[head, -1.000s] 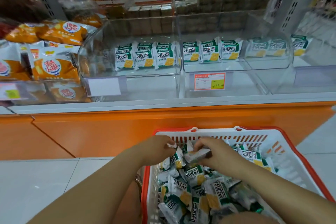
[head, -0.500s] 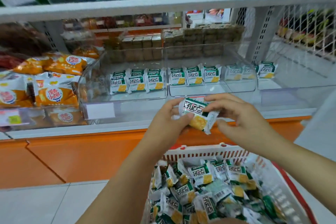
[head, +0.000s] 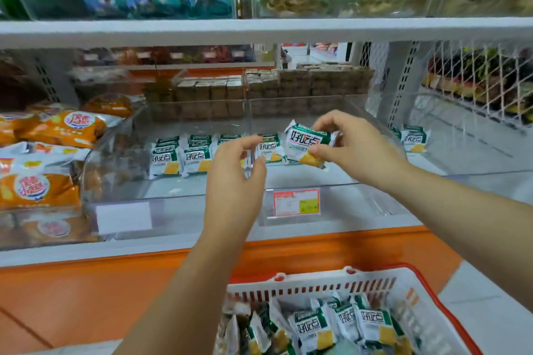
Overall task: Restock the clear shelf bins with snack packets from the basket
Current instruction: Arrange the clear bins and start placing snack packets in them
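Right hand (head: 354, 150) pinches the packet (head: 307, 145), left hand (head: 233, 179) empty and relaxed; set it upright beside the bin's (head: 346, 202) row (head: 269, 149).

The snack packet (head: 307, 143) bears the brand 好吃点

Both arms are bare. The left hand (head: 233, 181) and its forearm, above the left corner of the basket (head: 317, 279), are uncovered all the way to the picture's lower edge. The right hand (head: 357, 150) and its forearm, above the basket's right side, are likewise uncovered to the edge. The nails are too blurred to tell.
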Tool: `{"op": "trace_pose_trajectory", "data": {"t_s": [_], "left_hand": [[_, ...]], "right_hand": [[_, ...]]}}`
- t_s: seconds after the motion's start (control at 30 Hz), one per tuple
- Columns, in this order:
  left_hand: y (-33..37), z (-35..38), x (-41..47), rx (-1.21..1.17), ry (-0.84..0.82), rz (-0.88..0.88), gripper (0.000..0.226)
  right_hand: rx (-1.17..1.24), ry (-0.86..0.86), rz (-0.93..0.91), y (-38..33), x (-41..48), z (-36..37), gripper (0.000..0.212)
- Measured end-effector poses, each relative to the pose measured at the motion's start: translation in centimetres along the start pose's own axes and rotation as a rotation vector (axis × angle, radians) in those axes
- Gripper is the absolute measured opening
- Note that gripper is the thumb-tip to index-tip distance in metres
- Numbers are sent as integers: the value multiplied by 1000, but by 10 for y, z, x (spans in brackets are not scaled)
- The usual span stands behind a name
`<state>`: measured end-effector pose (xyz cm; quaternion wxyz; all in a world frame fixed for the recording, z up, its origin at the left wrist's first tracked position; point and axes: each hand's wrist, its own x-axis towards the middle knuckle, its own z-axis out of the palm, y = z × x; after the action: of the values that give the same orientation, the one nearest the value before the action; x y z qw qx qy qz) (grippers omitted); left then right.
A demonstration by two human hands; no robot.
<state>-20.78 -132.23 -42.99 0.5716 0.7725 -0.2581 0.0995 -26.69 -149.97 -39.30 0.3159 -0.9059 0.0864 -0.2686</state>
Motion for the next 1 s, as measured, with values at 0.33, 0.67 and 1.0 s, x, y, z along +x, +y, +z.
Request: {"op": "trace_pose_trajectory", "data": {"t_s": [0.33, 0.67, 1.0], "left_hand": [[-41, -16, 51, 79, -327, -97, 40], [-52, -30, 59, -56, -475, -88, 42], [-50, -28, 56, -97, -455, -88, 39]], "right_hand": [[-252, -328, 85, 58, 95, 86, 29], [-406, -399, 107, 82, 134, 119, 40], [-546, -304, -1, 77, 126, 113, 22]]}}
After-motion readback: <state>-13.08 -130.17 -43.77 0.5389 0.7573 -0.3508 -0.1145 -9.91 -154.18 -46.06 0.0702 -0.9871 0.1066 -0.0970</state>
